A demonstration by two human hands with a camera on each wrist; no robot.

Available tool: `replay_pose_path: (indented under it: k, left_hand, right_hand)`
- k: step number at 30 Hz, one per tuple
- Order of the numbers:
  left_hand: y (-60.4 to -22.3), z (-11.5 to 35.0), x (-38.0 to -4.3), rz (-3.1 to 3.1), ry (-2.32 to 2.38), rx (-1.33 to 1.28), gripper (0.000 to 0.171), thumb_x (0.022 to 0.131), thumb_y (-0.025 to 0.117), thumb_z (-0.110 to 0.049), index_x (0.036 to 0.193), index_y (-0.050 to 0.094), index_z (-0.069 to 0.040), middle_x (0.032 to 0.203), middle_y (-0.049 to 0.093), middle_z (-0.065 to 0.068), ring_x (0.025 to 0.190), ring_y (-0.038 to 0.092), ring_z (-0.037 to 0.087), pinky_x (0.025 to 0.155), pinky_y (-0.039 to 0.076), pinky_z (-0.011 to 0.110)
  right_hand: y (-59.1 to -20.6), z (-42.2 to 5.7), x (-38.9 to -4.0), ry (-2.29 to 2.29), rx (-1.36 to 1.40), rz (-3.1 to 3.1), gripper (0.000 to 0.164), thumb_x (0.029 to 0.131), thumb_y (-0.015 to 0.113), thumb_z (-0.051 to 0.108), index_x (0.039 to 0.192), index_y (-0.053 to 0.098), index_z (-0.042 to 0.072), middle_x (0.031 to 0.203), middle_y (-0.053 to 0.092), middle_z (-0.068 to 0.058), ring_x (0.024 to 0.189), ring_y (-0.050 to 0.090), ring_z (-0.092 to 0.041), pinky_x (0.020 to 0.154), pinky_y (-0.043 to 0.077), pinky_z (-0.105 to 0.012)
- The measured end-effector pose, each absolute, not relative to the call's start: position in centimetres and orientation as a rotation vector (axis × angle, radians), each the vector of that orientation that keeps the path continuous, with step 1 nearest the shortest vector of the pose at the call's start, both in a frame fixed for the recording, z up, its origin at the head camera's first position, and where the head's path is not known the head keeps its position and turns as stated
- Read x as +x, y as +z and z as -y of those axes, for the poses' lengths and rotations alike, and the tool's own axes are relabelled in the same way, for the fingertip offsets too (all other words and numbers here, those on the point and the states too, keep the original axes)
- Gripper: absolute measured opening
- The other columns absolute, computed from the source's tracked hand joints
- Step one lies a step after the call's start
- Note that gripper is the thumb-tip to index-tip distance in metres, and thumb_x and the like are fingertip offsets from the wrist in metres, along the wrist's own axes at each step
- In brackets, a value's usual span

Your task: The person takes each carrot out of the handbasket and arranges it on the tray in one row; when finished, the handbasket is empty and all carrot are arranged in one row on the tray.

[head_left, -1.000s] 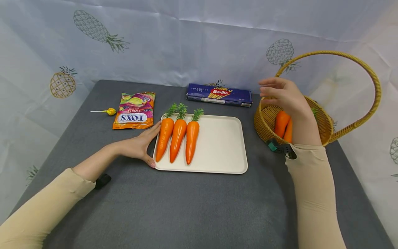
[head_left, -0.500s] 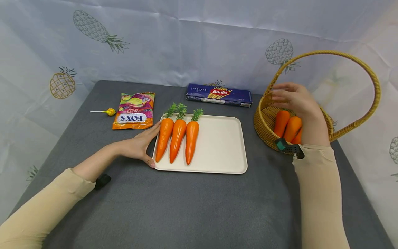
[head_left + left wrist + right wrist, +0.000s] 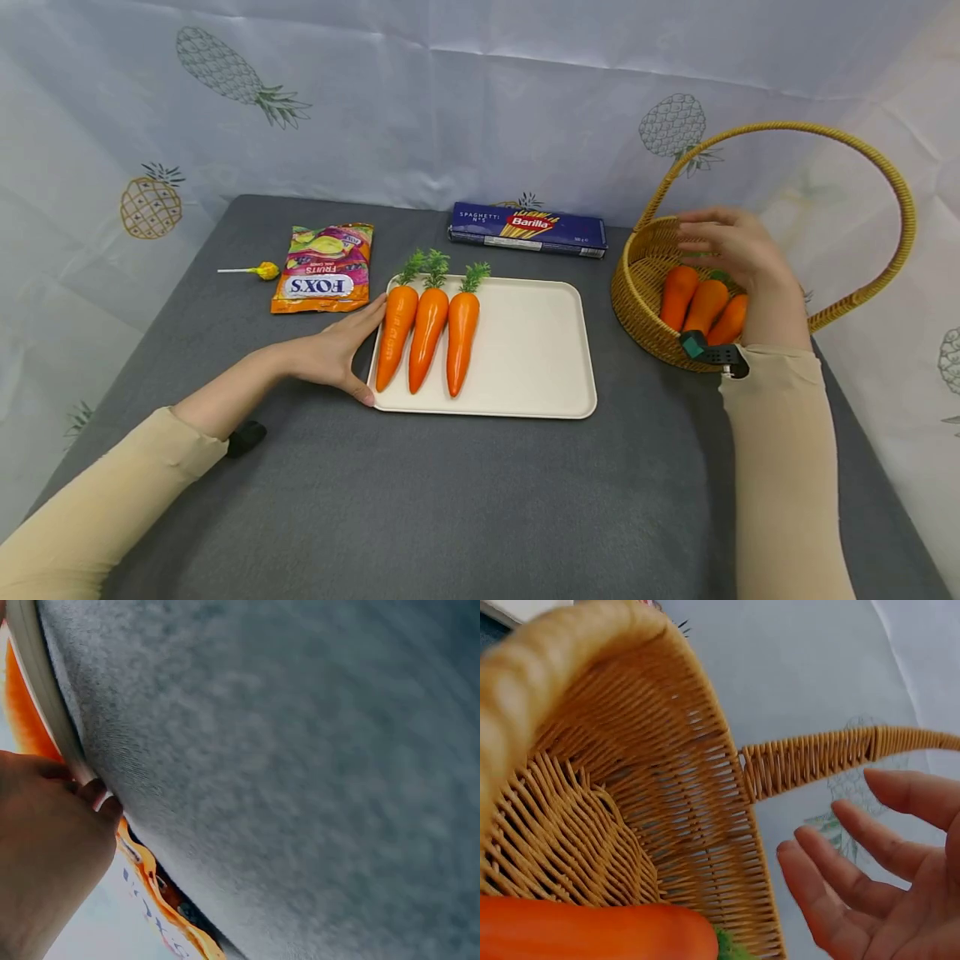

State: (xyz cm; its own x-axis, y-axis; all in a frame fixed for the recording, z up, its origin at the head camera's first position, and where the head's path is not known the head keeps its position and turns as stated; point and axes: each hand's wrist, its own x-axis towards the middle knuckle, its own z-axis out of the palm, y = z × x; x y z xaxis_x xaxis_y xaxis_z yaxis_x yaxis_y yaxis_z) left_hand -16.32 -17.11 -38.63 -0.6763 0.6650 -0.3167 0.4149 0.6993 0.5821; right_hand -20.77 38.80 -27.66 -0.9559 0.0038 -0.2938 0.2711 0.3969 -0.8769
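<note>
Left hand (image 3: 330, 354): thumb and fingers spread against the left end of a cream tray (image 3: 532, 358), of which the left wrist view shows only a strip of rim. Right hand (image 3: 738, 246): raised over a wicker basket (image 3: 636, 310), fingers apart, loosely bent; cut off at the right wrist view's edge. Tray carrots (image 3: 430, 340): three, side by side, tops crossing the far rim. Basket carrots (image 3: 707, 305): three visible, leaves largely hidden. Candy bag (image 3: 322, 268): cropped, illegible in the left wrist view.
</note>
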Motion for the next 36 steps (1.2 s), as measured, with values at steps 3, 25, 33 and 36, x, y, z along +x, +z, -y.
replay_pose_path:
  k: [3,25,33,36]
  left_hand:
    - [-38.7,17.3,-16.1,-2.416,0.615,0.850,0.138,0.068,0.083,-0.059,0.159,-0.008,-0.010,0.168,-0.015,0.010,0.154,0.000,0.043,0.115,0.012,0.074]
    - [-39.2,17.6,-15.6,-2.477,0.542,0.876,0.134,0.070,0.077,-0.067,0.160,-0.006,-0.013,0.169,-0.010,0.008,0.155,0.005,0.040,0.119,0.016,0.069]
    - [-39.1,17.6,-15.7,-2.477,0.541,0.874,0.134,0.069,0.077,-0.067,0.160,-0.006,-0.014,0.169,-0.010,0.008,0.155,0.006,0.040,0.118,0.016,0.069]
    - [-39.2,17.6,-15.7,-2.479,0.539,0.876,0.134,0.069,0.077,-0.068,0.160,-0.006,-0.014,0.169,-0.010,0.008,0.155,0.006,0.040,0.118,0.016,0.069]
  right_hand:
    - [-27.8,-39.5,-20.9,-1.524,0.231,-2.422,0.055,0.097,0.059,0.038,0.142,0.042,0.011,0.098,0.062,0.026,0.089,0.065,0.006,0.079,0.057,-0.019]
    - [-29.0,-43.4,-21.3,-1.219,0.246,-2.355,0.064,0.102,0.044,0.048,0.153,0.027,0.015,0.110,0.049,0.027,0.096,0.059,0.013,0.090,0.053,-0.016]
    - [-29.6,-43.6,-21.9,-1.183,0.233,-2.365,0.036,0.103,0.045,0.044,0.135,0.049,0.028,0.112,0.048,0.023,0.100,0.055,0.005,0.090,0.053,-0.016]
    - [-29.7,-43.4,-22.0,-1.140,0.223,-2.369,0.053,0.103,0.046,0.043,0.149,0.039,0.017,0.112,0.046,0.022,0.100,0.054,0.005,0.089,0.053,-0.015]
